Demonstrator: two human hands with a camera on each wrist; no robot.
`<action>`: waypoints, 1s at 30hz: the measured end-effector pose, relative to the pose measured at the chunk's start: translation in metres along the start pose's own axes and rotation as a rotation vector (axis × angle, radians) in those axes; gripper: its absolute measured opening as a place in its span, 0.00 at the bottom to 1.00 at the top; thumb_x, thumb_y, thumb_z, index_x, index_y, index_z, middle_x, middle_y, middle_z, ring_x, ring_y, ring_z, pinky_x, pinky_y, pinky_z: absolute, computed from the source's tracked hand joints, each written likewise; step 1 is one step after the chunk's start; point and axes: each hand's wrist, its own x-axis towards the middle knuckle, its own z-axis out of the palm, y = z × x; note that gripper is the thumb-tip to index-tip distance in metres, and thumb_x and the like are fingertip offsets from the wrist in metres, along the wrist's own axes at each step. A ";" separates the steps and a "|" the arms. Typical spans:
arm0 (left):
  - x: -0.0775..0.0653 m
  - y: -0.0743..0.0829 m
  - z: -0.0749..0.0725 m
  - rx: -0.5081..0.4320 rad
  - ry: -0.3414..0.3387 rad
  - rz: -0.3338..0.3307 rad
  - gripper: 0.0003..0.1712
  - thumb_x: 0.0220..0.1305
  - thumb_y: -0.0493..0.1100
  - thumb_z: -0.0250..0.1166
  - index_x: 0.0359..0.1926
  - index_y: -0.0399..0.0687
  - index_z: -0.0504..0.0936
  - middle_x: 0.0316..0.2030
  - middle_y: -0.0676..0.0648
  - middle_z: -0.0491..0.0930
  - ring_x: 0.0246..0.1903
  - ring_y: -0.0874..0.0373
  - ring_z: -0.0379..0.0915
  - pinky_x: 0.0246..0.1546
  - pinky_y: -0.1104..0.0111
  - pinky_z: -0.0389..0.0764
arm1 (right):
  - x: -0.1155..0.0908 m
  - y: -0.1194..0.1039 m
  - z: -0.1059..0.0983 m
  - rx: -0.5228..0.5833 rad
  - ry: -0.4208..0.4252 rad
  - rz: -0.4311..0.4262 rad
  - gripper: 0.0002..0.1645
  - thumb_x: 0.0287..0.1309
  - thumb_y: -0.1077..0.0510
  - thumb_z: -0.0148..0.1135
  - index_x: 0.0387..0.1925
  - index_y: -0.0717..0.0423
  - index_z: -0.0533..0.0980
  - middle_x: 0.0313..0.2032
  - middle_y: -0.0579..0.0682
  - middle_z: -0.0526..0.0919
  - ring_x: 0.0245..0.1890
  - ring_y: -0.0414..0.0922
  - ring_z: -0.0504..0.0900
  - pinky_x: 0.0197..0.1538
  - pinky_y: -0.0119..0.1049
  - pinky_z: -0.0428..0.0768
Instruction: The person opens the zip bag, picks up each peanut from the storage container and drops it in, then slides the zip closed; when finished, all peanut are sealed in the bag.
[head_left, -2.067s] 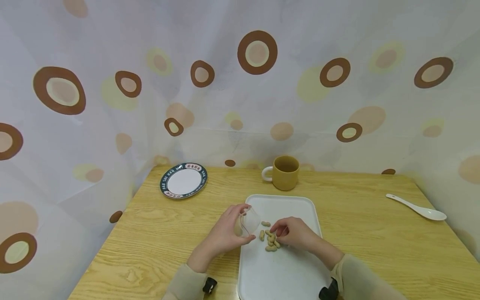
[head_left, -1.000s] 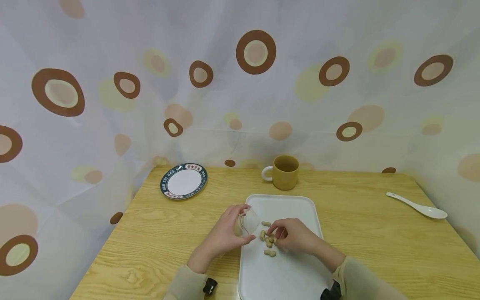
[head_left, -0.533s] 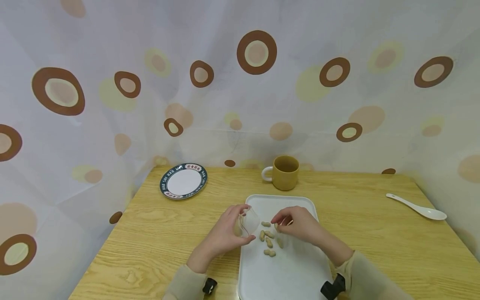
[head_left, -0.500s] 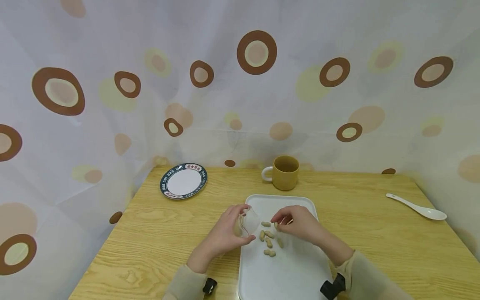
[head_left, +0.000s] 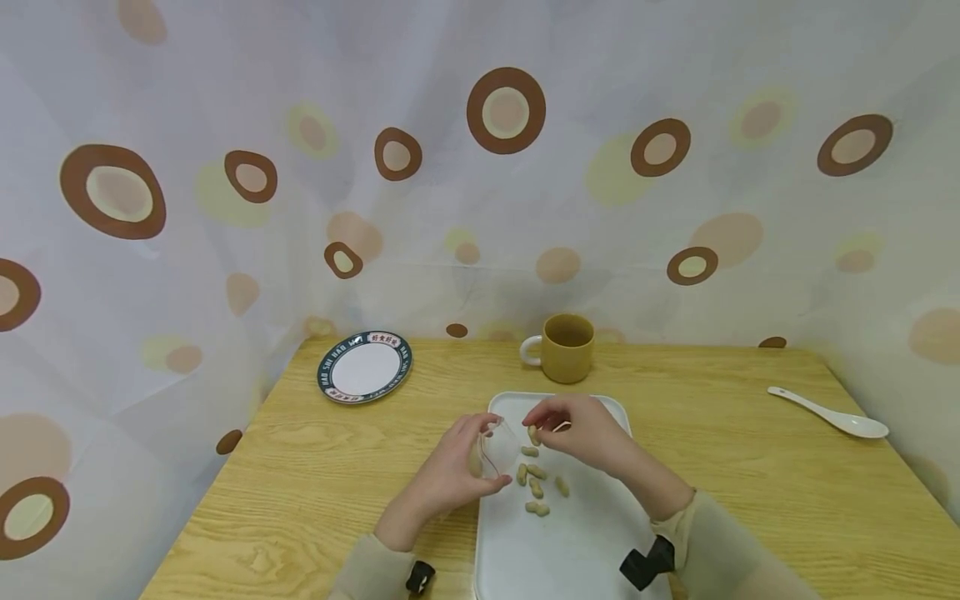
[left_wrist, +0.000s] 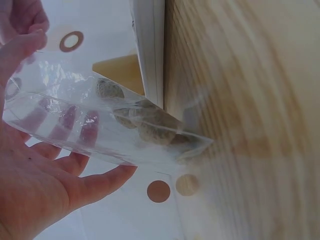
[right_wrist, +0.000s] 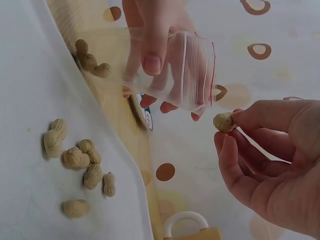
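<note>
A clear zip-lock bag (head_left: 501, 450) with a red line at its mouth is held by my left hand (head_left: 447, 477), thumb and fingers spread at the opening. Several unshelled peanuts (left_wrist: 155, 125) lie in the bottom of the bag in the left wrist view. My right hand (head_left: 588, 432) pinches one peanut (right_wrist: 223, 122) between thumb and fingertips, just off the bag's mouth and apart from it. Below, several loose peanuts (right_wrist: 75, 157) are scattered on a white tray (head_left: 577, 533).
Behind the tray stands a yellow mug (head_left: 567, 350) with a white handle. A green-rimmed plate (head_left: 365, 368) sits at the back left of the wooden table (head_left: 300, 500). At the right lies a white spoon (head_left: 832, 413). A patterned curtain (head_left: 420, 75) surrounds the table.
My right hand has picked a peanut from the pile, lifted it and brought it left towards the bag's mouth. The remaining peanuts lie more spread out. My left hand holds the bag almost unmoved.
</note>
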 end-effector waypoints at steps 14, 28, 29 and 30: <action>0.002 0.002 0.000 -0.008 -0.013 0.021 0.43 0.53 0.49 0.76 0.67 0.52 0.65 0.59 0.47 0.71 0.59 0.53 0.69 0.61 0.53 0.73 | 0.004 -0.020 0.003 0.096 -0.007 -0.042 0.07 0.57 0.62 0.67 0.39 0.55 0.84 0.32 0.46 0.85 0.34 0.40 0.81 0.39 0.29 0.81; -0.001 -0.001 -0.003 0.006 -0.010 -0.025 0.43 0.53 0.51 0.75 0.68 0.52 0.65 0.62 0.47 0.70 0.62 0.51 0.69 0.63 0.53 0.73 | -0.002 -0.009 0.000 0.095 -0.023 0.013 0.09 0.57 0.64 0.68 0.41 0.57 0.82 0.32 0.47 0.83 0.33 0.40 0.79 0.36 0.28 0.80; -0.001 -0.001 -0.003 0.006 -0.011 -0.029 0.44 0.53 0.51 0.75 0.68 0.52 0.65 0.62 0.47 0.70 0.62 0.51 0.68 0.63 0.52 0.72 | -0.003 -0.006 0.000 0.091 -0.026 0.013 0.09 0.56 0.64 0.68 0.41 0.57 0.82 0.31 0.47 0.83 0.33 0.40 0.79 0.36 0.28 0.80; -0.001 -0.002 -0.003 0.006 -0.011 -0.031 0.44 0.53 0.51 0.75 0.68 0.51 0.65 0.62 0.46 0.70 0.62 0.51 0.68 0.63 0.52 0.72 | -0.004 -0.003 0.000 0.084 -0.028 0.013 0.09 0.56 0.65 0.68 0.41 0.57 0.82 0.31 0.47 0.83 0.33 0.40 0.79 0.36 0.28 0.79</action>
